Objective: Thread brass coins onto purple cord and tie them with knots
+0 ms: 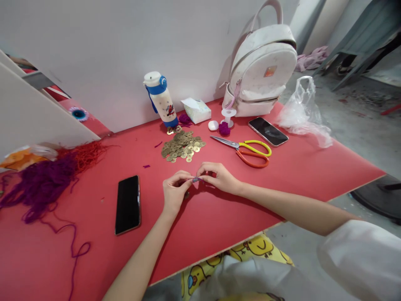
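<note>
My left hand (pixel 174 193) and my right hand (pixel 219 176) meet over the red table (pixel 282 175), fingertips pinched together on a small purple piece of thread (pixel 197 179) held between them. A pile of brass coins (pixel 181 146) lies just beyond the hands. A black phone (pixel 128 204) lies face up to the left of my left hand. Yellow and orange scissors (pixel 247 150) lie shut to the right of the coins.
A heap of purple yarn (pixel 40 184) and red yarn (pixel 84 154) lies at the left. At the back stand a water bottle (pixel 160 99), a tissue pack (pixel 196 110), a white spool (pixel 228 116), a white backpack (pixel 263 71), a second phone (pixel 268 131) and a plastic bag (pixel 302 113).
</note>
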Motion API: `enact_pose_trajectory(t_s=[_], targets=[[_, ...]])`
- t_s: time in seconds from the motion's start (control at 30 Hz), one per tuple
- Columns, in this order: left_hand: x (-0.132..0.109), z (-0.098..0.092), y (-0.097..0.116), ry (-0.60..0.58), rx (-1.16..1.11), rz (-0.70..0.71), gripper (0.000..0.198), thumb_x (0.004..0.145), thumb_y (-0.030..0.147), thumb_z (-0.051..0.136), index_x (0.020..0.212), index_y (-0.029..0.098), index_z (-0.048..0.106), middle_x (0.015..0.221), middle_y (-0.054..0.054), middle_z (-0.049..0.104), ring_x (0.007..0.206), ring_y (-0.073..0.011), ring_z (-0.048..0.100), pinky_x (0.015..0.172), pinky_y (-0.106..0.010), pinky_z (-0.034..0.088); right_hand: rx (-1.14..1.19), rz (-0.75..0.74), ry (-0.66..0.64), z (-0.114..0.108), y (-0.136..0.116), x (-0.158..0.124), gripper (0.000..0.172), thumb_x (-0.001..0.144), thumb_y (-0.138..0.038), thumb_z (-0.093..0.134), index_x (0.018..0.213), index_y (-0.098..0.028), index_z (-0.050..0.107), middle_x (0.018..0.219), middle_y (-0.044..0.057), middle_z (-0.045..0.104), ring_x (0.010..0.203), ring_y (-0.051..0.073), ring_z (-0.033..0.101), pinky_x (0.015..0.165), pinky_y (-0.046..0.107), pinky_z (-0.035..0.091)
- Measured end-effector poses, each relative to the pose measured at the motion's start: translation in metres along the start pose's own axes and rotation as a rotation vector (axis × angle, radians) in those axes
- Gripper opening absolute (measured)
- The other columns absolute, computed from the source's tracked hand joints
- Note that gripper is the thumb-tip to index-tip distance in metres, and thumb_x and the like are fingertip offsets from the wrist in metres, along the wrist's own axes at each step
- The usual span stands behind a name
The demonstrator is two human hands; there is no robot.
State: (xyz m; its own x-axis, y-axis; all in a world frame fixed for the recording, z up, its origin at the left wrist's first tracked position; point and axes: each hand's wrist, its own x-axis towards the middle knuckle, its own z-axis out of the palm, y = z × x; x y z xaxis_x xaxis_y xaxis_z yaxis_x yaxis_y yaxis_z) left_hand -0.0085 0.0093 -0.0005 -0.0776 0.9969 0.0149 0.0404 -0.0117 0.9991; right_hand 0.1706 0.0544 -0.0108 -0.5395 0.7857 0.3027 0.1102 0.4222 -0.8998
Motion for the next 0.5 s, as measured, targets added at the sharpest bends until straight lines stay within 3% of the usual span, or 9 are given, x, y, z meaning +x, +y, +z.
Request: enact_pose_trajectory(t_s=[0.23, 0.37, 0.5], targets=[[0.0049, -0.0023, -0.0037, -0.034, -0.017, -0.031, 0.023, 0.069, 0.037, 0.079, 0.066, 0.017, 0.068, 0.068, 0.001, 0.06, 0.043, -0.0047, 0.041, 0.034, -0.018, 0.03, -0.307, -0.098, -0.132, -0.0083, 0.0012, 0.0003, 0.01, 0.093, -0.028, 0.059, 0.092, -0.02, 0.063, 0.087, 0.002, 0.062, 0.075, 0.014, 0.056, 0.066, 0.024, 0.04], [0.0057, -0.0021, -0.0023, -0.108, 0.067, -0.036, 0.019, 0.072, 0.033, 0.075, 0.066, 0.017, 0.069, 0.067, 0.0, 0.063, 0.048, -0.0076, 0.049, 0.04, -0.019, 0.037, -0.302, -0.13, -0.123, -0.0099, 0.0004, 0.0002, 0.023, 0.099, -0.027, 0.045, 0.087, -0.019, 0.062, 0.085, 0.002, 0.06, 0.076, 0.014, 0.056, 0.069, 0.024, 0.04], [0.0059, -0.0015, 0.0002, -0.184, 0.107, -0.035, 0.014, 0.072, 0.028, 0.074, 0.065, 0.016, 0.071, 0.066, -0.002, 0.065, 0.055, -0.0101, 0.056, 0.047, -0.019, 0.043, -0.261, -0.132, -0.096, -0.0089, 0.0001, 0.0, 0.023, 0.099, -0.025, 0.045, 0.084, -0.019, 0.062, 0.082, 0.002, 0.057, 0.072, 0.014, 0.054, 0.068, 0.024, 0.041]])
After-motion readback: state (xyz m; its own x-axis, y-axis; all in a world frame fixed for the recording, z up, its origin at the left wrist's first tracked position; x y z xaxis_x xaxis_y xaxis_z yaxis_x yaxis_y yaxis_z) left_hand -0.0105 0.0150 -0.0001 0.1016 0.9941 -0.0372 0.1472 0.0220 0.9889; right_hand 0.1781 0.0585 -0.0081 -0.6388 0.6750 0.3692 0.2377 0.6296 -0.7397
